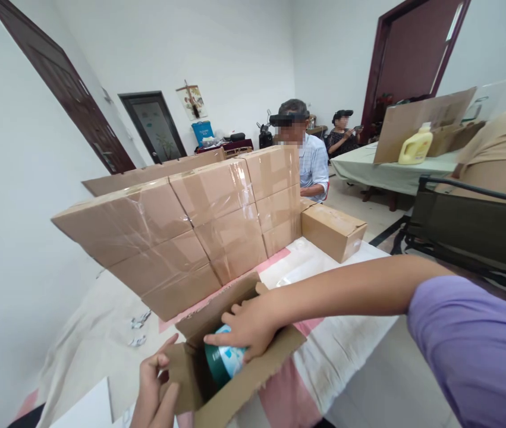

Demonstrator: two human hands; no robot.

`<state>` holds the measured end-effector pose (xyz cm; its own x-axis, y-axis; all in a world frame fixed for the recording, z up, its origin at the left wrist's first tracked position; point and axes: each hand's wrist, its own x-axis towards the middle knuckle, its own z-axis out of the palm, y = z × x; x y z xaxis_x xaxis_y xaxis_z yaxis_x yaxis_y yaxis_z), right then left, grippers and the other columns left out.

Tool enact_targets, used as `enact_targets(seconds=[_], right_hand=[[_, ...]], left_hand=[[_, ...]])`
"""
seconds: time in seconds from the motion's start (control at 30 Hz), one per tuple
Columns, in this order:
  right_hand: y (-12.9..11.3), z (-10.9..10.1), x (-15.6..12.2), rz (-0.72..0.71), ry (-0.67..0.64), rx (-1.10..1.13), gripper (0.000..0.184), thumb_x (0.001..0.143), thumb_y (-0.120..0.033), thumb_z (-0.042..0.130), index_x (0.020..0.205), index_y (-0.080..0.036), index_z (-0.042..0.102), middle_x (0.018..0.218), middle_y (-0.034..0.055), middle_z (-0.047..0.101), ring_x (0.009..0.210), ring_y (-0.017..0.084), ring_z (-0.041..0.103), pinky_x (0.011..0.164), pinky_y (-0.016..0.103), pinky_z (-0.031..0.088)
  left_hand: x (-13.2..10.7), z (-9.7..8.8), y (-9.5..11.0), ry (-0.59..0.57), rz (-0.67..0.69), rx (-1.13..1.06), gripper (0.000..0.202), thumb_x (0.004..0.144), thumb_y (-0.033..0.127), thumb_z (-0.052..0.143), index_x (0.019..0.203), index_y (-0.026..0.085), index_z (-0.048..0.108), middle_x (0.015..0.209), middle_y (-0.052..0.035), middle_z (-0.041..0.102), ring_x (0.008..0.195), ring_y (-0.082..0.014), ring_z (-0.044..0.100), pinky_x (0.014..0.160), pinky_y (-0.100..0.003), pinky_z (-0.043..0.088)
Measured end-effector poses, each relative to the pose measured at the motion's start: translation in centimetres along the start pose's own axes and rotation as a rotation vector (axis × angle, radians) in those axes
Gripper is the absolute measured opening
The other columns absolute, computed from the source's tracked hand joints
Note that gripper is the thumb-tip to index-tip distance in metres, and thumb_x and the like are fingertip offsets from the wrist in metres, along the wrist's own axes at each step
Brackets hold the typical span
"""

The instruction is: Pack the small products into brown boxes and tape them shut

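Note:
An open cardboard box (230, 410) stands on the cloth-covered table in front of me, with its flaps raised. Inside it lies a dark green and light blue container (220, 362) with a white pattern, its lower part hidden by the box. My right hand (253, 327) reaches in from the right and is closed over the container, fingers across its top and thumb at its near side. At the box's left end, my left hand (154, 386) has bent fingers around the edge of a flap, with the thumb on the near side.
Behind the box rises a wall of taped cardboard boxes (217, 232). A single closed carton (333, 229) sits to its right. Paper scraps (139, 330) and a white sheet (85, 407) lie at left. A person (315, 160) sits beyond; a folding chair (471, 238) stands at right.

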<state>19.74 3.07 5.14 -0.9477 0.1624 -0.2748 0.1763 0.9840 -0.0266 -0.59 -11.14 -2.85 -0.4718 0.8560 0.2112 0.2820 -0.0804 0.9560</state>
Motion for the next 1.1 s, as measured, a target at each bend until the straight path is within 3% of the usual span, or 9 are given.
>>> enact_targets(seconds=[0.13,0.33,0.5,0.57,0.63,0.77,0.83,1.0,1.1], right_hand=[[-0.2,1.0,1.3,0.005,0.028,0.003,0.085,0.084,-0.047,0.071,0.161,-0.034,0.037,0.139,0.0211,0.061,0.105,0.04,0.07,0.068,0.042,0.055],[-0.2,0.6,1.7,-0.079,0.228,-0.028,0.039,0.085,-0.019,0.068,0.117,-0.038,0.078,0.103,0.0032,0.076,0.08,0.023,0.071,0.056,0.03,0.049],[1.1,-1.1,-3.6,-0.001,0.824,0.348,0.039,0.091,-0.009,0.053,0.115,-0.027,0.078,0.11,0.0043,0.076,0.106,0.021,0.068,0.095,0.031,0.052],[2.2,0.1,-6.3,0.052,1.055,0.605,0.036,0.095,-0.012,0.048,0.112,-0.023,0.078,0.105,0.0054,0.077,0.101,0.02,0.069,0.096,0.034,0.052],[3.0,2.6,-8.5,0.194,1.151,0.824,0.03,0.099,-0.018,0.05,0.104,-0.023,0.079,0.098,0.005,0.077,0.101,0.02,0.068,0.097,0.036,0.052],[2.9,8.4,-9.8,0.303,1.04,1.007,0.029,0.096,-0.019,0.051,0.102,-0.023,0.08,0.107,0.008,0.073,0.115,0.024,0.063,0.101,0.042,0.05],[2.3,10.0,-9.9,0.241,0.986,1.047,0.032,0.093,-0.016,0.052,0.111,-0.026,0.078,0.118,0.0087,0.07,0.119,0.025,0.062,0.104,0.046,0.05],[1.0,10.7,-10.4,0.1,0.767,1.169,0.065,0.084,-0.022,0.074,0.146,-0.032,0.058,0.158,0.0102,0.04,0.15,0.031,0.037,0.119,0.05,0.038],[0.1,10.8,-9.2,0.202,0.865,1.299,0.091,0.083,-0.046,0.08,0.161,-0.031,0.034,0.17,0.0102,0.016,0.157,0.034,0.021,0.123,0.052,0.032]], left_hand=[[0.2,-0.3,-0.9,0.013,0.005,0.0,0.041,0.073,0.051,0.064,0.099,0.025,0.047,0.145,-0.0106,0.057,0.098,-0.0266,0.066,0.068,-0.033,0.055],[0.7,-0.6,-2.8,0.066,-0.018,-0.044,0.055,0.067,0.056,0.071,0.109,0.024,0.054,0.131,-0.0132,0.064,0.113,-0.0349,0.065,0.081,-0.041,0.059],[1.3,0.1,-3.5,0.094,-0.058,-0.086,0.077,0.061,0.063,0.079,0.124,0.025,0.055,0.133,-0.0153,0.063,0.128,-0.0417,0.059,0.096,-0.05,0.057],[1.4,0.8,-3.1,0.093,-0.076,-0.133,0.088,0.063,0.069,0.078,0.134,0.026,0.048,0.136,-0.0158,0.062,0.131,-0.0419,0.057,0.1,-0.053,0.055],[1.2,1.8,-2.3,0.106,-0.098,-0.21,0.096,0.069,0.078,0.071,0.145,0.028,0.039,0.142,-0.0161,0.059,0.135,-0.0402,0.054,0.105,-0.055,0.052],[0.8,3.3,-0.1,0.101,-0.118,-0.188,0.102,0.077,0.073,0.07,0.158,0.032,0.024,0.151,-0.0136,0.052,0.142,-0.0362,0.049,0.12,-0.057,0.036],[1.0,3.2,0.3,0.005,-0.111,-0.122,0.095,0.078,0.065,0.075,0.155,0.031,0.032,0.15,-0.0119,0.053,0.143,-0.0344,0.047,0.123,-0.054,0.032],[2.3,1.4,-0.2,-0.099,-0.125,0.013,0.056,0.069,0.057,0.085,0.103,0.02,0.062,0.135,-0.015,0.063,0.131,-0.0353,0.057,0.096,-0.037,0.055],[2.0,1.4,-0.2,-0.057,-0.141,0.014,0.044,0.068,0.053,0.085,0.082,0.02,0.06,0.145,-0.0143,0.059,0.131,-0.0371,0.057,0.095,-0.038,0.055]])
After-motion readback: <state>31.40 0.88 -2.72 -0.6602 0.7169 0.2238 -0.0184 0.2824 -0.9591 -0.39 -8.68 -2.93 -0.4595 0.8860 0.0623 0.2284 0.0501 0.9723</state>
